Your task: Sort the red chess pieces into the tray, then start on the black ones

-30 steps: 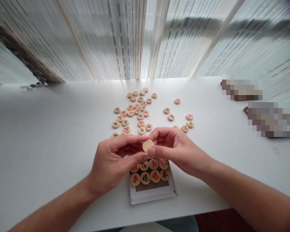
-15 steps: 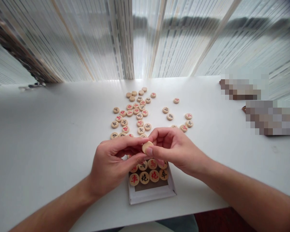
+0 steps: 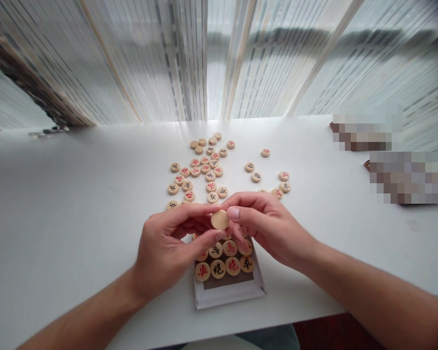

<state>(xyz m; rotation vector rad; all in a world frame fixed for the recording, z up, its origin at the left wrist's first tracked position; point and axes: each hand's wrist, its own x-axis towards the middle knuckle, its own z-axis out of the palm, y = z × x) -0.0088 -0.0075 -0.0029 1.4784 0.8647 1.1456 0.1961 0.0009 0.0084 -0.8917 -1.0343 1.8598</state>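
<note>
One blank-faced disc (image 3: 219,219) is pinched in the left hand (image 3: 166,245), the right hand (image 3: 272,226) at its edge, grip unclear. Below, in a box (image 3: 229,295), the nearest pieces (image 3: 218,268) read 車, 炮, 炮, 卒; inscribed discs (image 3: 211,186) dot the counter (image 3: 76,204) beyond.

White-edged box (image 3: 230,293), nearest row, left to right: red 車 disc (image 3: 202,272), black 炮 disc (image 3: 218,268), red 炮 disc (image 3: 232,266) and black 卒 disc (image 3: 247,264), each marked with one character, clearly legible. Next row: black 馬 disc (image 3: 215,249) and red 馬 disc (image 3: 229,247) lay side by side; the left end disc (image 3: 202,255) showed red strokes, part-covered, unread. Loose discs (image 3: 211,186), various: bore red or black characters, mostly turned or too small for certain reading.
</note>
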